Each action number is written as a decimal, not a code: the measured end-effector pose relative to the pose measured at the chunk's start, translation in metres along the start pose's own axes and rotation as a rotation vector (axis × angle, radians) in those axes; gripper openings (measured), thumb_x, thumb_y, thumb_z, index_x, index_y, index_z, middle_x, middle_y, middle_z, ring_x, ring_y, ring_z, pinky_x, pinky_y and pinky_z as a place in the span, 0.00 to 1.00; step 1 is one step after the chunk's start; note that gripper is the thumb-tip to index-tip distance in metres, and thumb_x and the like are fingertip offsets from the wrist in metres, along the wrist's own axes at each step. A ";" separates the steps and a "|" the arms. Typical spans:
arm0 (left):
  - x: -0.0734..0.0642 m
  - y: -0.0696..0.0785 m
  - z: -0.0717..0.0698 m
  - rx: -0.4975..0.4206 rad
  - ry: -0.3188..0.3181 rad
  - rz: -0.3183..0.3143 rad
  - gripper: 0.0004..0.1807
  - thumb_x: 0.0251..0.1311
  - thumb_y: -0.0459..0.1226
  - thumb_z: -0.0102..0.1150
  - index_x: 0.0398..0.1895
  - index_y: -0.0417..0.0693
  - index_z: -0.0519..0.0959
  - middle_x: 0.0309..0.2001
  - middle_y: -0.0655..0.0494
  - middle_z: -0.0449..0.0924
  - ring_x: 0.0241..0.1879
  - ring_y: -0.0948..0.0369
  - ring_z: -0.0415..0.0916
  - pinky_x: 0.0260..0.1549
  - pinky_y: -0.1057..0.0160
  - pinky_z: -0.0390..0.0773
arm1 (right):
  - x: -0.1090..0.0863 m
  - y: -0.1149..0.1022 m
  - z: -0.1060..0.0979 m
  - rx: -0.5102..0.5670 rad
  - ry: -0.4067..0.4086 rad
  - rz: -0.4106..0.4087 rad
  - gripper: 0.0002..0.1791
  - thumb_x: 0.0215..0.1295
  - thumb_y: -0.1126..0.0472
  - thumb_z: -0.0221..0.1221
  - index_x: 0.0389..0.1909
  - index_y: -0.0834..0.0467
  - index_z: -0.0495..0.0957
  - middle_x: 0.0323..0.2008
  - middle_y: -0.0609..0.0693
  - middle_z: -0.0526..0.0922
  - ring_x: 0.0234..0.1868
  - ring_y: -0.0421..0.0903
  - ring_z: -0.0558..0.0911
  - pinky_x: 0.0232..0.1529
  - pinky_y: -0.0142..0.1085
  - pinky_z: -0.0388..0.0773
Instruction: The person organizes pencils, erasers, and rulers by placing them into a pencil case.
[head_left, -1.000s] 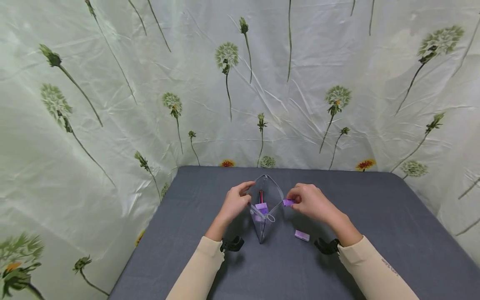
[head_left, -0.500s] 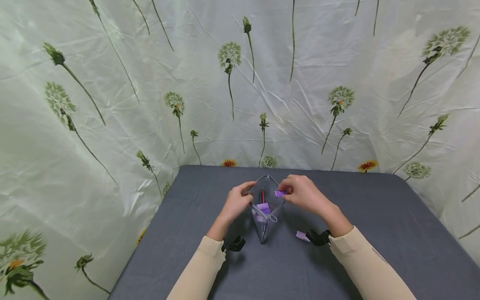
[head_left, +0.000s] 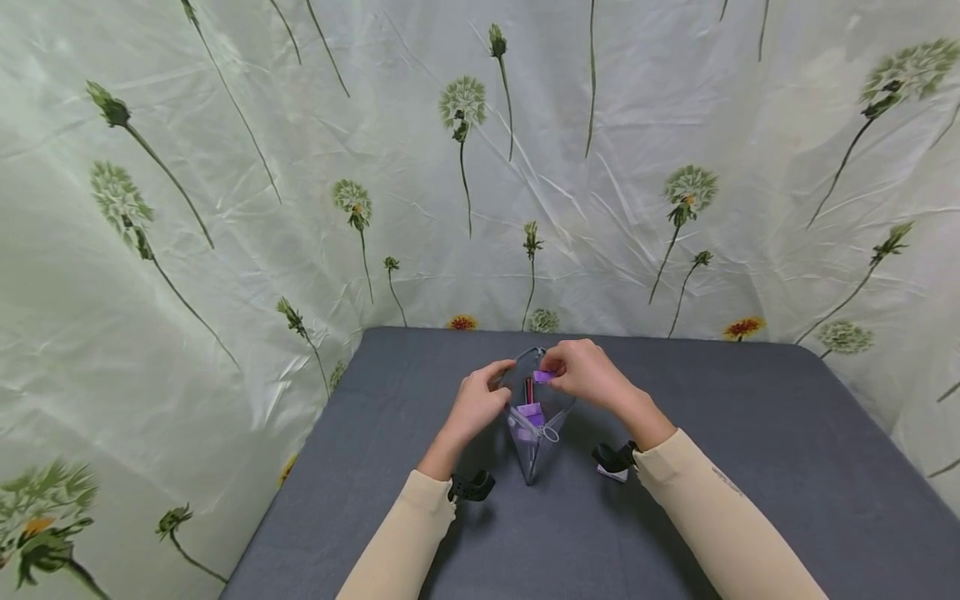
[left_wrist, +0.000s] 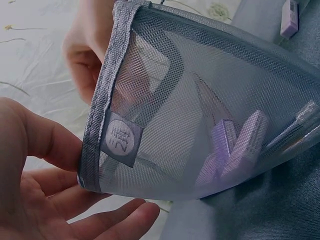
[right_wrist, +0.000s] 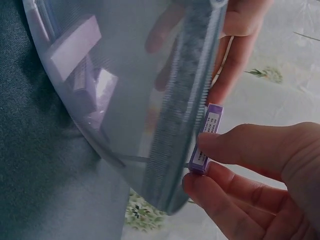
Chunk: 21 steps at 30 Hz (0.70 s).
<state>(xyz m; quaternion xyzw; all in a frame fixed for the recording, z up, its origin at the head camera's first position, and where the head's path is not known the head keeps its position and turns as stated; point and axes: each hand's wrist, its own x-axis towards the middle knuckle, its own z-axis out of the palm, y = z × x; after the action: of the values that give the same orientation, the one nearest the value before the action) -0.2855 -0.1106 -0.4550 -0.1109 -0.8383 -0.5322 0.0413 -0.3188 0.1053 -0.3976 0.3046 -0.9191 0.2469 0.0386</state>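
A grey see-through mesh zipper pouch (head_left: 531,457) stands with its mouth spread wide. My left hand (head_left: 477,404) holds the left side of its rim between thumb and fingers, beside a small fabric tag (left_wrist: 121,141). In my right hand (head_left: 588,375), thumb and fingertips pinch a small purple box (right_wrist: 212,117) with a white printed label, right at the zipper edge over the mouth. Inside the pouch lie several purple boxes (left_wrist: 245,142) and slim pen-like sticks (head_left: 528,391), blurred by the mesh.
One more purple box (head_left: 612,474) lies on the dark grey table (head_left: 675,417), partly covered by the black right wrist camera (head_left: 613,457). A pale curtain (head_left: 600,250) printed with dandelions hangs behind the table. The zipper's ring pull (head_left: 551,434) hangs at the pouch's near corner.
My right hand has moved left and away from me, bringing the pinched purple box from beside the pouch to over its mouth. The left hand keeps its hold on the rim.
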 end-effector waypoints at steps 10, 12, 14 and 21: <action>0.001 0.000 -0.001 0.030 0.006 -0.011 0.30 0.57 0.29 0.54 0.65 0.55 0.78 0.65 0.51 0.75 0.63 0.46 0.74 0.39 0.58 0.74 | 0.011 0.003 0.008 -0.038 -0.038 0.007 0.11 0.54 0.70 0.69 0.38 0.56 0.89 0.32 0.46 0.85 0.33 0.42 0.82 0.34 0.40 0.80; 0.001 0.000 -0.001 0.025 0.005 -0.009 0.30 0.57 0.29 0.54 0.65 0.55 0.78 0.65 0.51 0.75 0.63 0.45 0.73 0.39 0.58 0.74 | 0.012 0.002 0.009 -0.043 -0.042 0.002 0.11 0.55 0.70 0.69 0.39 0.57 0.89 0.33 0.46 0.85 0.34 0.42 0.82 0.35 0.40 0.80; 0.001 -0.001 -0.001 0.021 0.005 -0.002 0.30 0.57 0.29 0.54 0.65 0.54 0.78 0.65 0.51 0.76 0.63 0.45 0.73 0.40 0.57 0.74 | 0.013 0.002 0.010 -0.045 -0.050 0.001 0.11 0.55 0.69 0.70 0.39 0.56 0.89 0.33 0.46 0.86 0.35 0.43 0.83 0.36 0.41 0.81; 0.000 0.000 -0.003 0.022 0.012 0.009 0.30 0.57 0.29 0.54 0.65 0.53 0.78 0.65 0.50 0.76 0.62 0.44 0.74 0.42 0.55 0.76 | 0.017 0.001 0.014 -0.069 -0.072 -0.010 0.10 0.56 0.68 0.70 0.40 0.56 0.88 0.35 0.46 0.86 0.38 0.45 0.84 0.41 0.43 0.82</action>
<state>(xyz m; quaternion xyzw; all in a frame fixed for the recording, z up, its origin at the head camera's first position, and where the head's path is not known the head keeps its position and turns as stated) -0.2854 -0.1129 -0.4537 -0.1110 -0.8434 -0.5233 0.0499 -0.3325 0.0901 -0.4061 0.3164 -0.9264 0.2036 0.0170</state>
